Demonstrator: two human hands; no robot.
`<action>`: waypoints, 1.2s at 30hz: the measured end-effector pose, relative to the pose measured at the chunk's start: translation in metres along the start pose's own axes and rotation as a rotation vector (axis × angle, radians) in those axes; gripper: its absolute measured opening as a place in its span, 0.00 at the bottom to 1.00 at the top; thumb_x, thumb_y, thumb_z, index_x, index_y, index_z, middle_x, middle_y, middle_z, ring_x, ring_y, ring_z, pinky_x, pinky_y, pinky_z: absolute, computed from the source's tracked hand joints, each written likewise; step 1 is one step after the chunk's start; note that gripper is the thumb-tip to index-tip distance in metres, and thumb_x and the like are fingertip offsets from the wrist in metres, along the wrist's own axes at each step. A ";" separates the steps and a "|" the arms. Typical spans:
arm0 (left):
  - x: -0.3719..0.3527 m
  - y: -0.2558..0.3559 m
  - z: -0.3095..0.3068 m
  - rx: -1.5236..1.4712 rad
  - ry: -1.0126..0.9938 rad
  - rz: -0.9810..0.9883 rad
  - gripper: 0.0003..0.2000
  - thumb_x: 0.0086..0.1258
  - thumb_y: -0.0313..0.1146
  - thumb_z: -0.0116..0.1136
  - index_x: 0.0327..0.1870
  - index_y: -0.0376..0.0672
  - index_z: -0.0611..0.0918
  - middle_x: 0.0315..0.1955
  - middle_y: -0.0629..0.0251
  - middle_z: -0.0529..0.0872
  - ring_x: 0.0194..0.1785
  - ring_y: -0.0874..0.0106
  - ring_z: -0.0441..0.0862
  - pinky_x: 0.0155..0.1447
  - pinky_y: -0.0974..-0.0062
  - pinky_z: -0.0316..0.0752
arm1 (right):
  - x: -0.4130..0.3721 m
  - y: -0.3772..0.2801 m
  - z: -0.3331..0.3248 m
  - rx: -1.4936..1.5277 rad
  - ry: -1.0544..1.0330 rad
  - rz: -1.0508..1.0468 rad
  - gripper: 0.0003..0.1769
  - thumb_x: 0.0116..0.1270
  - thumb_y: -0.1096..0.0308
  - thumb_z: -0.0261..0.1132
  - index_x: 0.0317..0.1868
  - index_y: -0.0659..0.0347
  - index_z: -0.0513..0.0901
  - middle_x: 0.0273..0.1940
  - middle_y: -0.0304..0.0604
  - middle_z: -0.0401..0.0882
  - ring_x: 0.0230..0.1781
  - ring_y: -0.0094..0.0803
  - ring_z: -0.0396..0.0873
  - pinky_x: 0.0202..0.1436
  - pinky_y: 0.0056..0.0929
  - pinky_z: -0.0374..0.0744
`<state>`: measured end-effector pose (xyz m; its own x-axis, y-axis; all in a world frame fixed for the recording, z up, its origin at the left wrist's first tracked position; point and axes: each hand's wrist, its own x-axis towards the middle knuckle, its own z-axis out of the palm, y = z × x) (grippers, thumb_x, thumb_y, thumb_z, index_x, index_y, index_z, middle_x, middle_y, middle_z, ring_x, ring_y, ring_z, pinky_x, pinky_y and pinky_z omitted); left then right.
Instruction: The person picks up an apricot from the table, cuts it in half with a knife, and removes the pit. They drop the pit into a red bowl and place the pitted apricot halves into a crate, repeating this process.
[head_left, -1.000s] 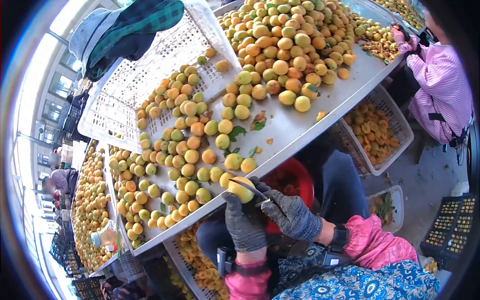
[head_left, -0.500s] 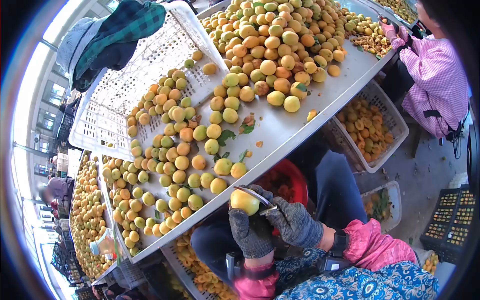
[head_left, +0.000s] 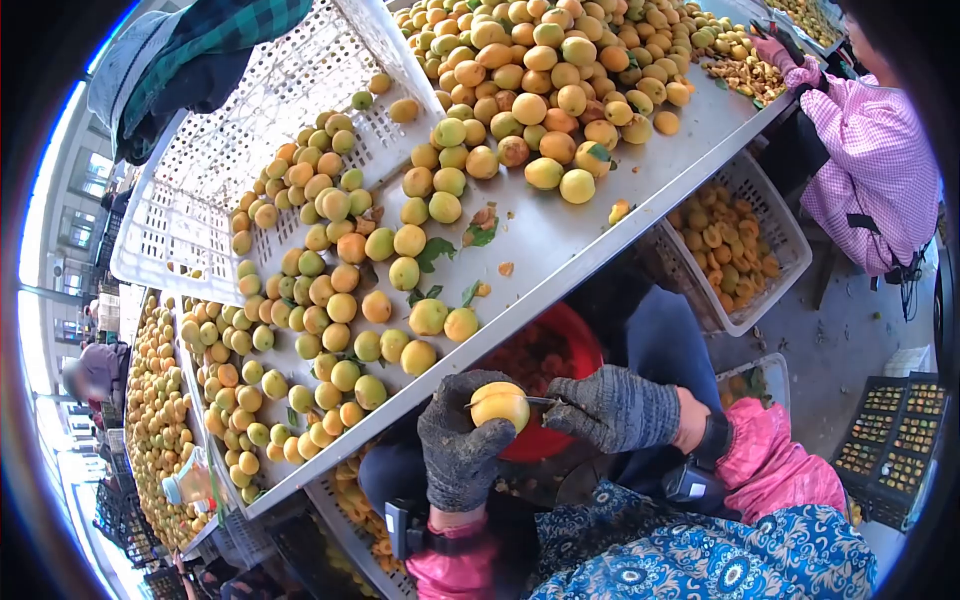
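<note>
At the far left, a bottle (head_left: pixel 190 482) stands beside loose fruit. A hat (head_left: pixel 130 75) is at the upper left, near a white basket (head_left: pixel 150 250) that lies tilted on the table (head_left: pixel 530 235), with loose fruit (head_left: pixel 345 375) in and around it. The gloved left hand (head_left: pixel 460 440) is closed on a fruit (head_left: pixel 499 410), thumb and fingers around it, just off the table's near edge. The knife (head_left: pixel 542 401) crosses the fruit along a dark line; how deep the blade sits, I cannot tell. The gloved right hand (head_left: pixel 617 408) is clamped on the knife's handle. Behind the hands is a red tub (head_left: pixel 587 352); above it, on the table, rises a pile (head_left: pixel 550 85). Further right, a crate (head_left: pixel 790 275) holds opened fruit, near a seated co-worker (head_left: pixel 870 160). Black trays (head_left: pixel 893 430) of small items lie at the far right.
</note>
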<state>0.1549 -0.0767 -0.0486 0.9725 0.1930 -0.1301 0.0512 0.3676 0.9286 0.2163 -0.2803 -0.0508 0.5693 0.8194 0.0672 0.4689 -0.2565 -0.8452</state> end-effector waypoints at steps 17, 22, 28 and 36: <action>0.014 0.027 -0.015 1.155 -0.585 0.148 0.21 0.44 0.34 0.73 0.41 0.41 0.79 0.35 0.57 0.82 0.41 0.55 0.80 0.48 0.62 0.76 | 0.011 -0.017 0.001 -0.316 -0.328 0.078 0.19 0.62 0.59 0.60 0.46 0.64 0.76 0.24 0.52 0.81 0.26 0.51 0.82 0.29 0.48 0.79; 0.012 0.022 -0.008 1.518 -0.721 0.210 0.22 0.42 0.34 0.70 0.43 0.43 0.78 0.39 0.56 0.81 0.46 0.54 0.77 0.53 0.59 0.71 | 0.008 -0.016 0.016 -0.380 -0.316 0.045 0.20 0.58 0.59 0.63 0.45 0.64 0.76 0.22 0.52 0.80 0.25 0.51 0.82 0.27 0.49 0.78; 0.008 0.033 -0.007 1.500 -0.457 0.383 0.26 0.45 0.32 0.71 0.50 0.41 0.78 0.42 0.55 0.81 0.47 0.55 0.78 0.53 0.61 0.73 | 0.001 -0.006 0.025 -0.369 -0.026 0.055 0.17 0.63 0.57 0.61 0.44 0.61 0.76 0.26 0.46 0.81 0.23 0.47 0.80 0.23 0.41 0.76; -0.032 0.004 -0.002 0.375 -0.027 -0.150 0.17 0.69 0.37 0.59 0.52 0.34 0.78 0.42 0.62 0.85 0.47 0.75 0.79 0.52 0.76 0.74 | -0.011 -0.015 0.046 -0.083 0.210 0.123 0.16 0.66 0.56 0.62 0.46 0.58 0.76 0.28 0.50 0.80 0.24 0.49 0.80 0.25 0.43 0.77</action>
<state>0.1238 -0.0793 -0.0420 0.9534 0.1365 -0.2692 0.2674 0.0311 0.9631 0.1718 -0.2619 -0.0638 0.7496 0.6568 0.0824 0.4358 -0.3960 -0.8083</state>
